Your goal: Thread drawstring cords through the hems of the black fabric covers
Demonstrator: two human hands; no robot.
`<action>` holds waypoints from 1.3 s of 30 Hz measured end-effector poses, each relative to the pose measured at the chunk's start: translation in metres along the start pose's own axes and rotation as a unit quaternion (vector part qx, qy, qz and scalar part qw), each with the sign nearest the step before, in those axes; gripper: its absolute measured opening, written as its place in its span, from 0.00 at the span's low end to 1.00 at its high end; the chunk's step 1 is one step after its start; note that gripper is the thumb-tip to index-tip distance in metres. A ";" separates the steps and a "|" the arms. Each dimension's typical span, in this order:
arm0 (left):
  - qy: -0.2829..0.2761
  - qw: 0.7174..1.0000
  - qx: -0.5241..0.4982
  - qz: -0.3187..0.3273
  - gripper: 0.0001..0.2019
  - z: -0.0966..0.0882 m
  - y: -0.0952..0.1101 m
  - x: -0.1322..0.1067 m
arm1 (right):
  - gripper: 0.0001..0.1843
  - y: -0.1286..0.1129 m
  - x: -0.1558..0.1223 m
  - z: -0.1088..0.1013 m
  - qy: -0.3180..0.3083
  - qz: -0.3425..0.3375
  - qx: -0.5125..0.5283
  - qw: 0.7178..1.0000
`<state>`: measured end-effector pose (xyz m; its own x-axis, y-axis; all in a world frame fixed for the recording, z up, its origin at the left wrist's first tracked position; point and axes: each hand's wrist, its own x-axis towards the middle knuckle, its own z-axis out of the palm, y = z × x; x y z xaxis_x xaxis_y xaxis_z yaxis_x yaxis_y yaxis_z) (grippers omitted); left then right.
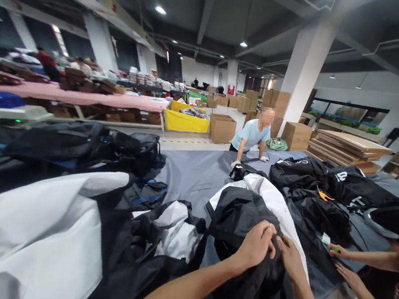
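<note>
Black fabric with a white section [234, 215] lies bunched up in front of me on the grey-covered table [191, 168]. My left hand [258, 244] has its fingers curled and pinched on the black cloth. Just to its right, my right hand [290, 257] is closed on the same cloth, thumb and fingertips close to the left hand. What exactly sits between the fingertips is partly hidden. A long white panel [280, 210] runs behind both hands. Left of my arms lies a bundle of black and white fabric [178, 234].
A large white sheet [27, 233] and black bags [71, 144] cover the left side. Across the table a person in light blue [251, 135] leans on it. At right, a co-worker's hands [341, 258] work on black fabric near black lettered covers [331, 180].
</note>
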<state>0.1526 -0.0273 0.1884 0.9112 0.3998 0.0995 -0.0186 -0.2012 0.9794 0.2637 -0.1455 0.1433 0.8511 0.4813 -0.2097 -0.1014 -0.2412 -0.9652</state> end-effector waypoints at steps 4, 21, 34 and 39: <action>-0.038 0.987 0.159 -0.006 0.15 0.012 0.000 -0.008 | 0.21 0.021 -0.025 -0.010 -0.035 -0.017 0.045 0.998; 0.001 0.868 0.487 0.101 0.31 0.051 -0.021 -0.079 | 0.12 0.023 0.014 -0.051 -0.206 0.132 0.488 0.838; -0.007 0.862 0.454 -0.225 0.16 0.087 -0.030 -0.088 | 0.32 -0.015 0.083 -0.018 -0.150 0.153 0.349 0.912; -0.009 0.869 0.444 -0.216 0.17 0.095 -0.036 -0.080 | 0.31 -0.018 0.094 -0.005 -0.117 0.133 0.347 0.921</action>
<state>0.1195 -0.1369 0.1281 0.7601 0.5977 -0.2548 0.6455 -0.6495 0.4018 0.3479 -0.1005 0.1424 0.6234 0.6705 -0.4023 -0.6640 0.1822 -0.7252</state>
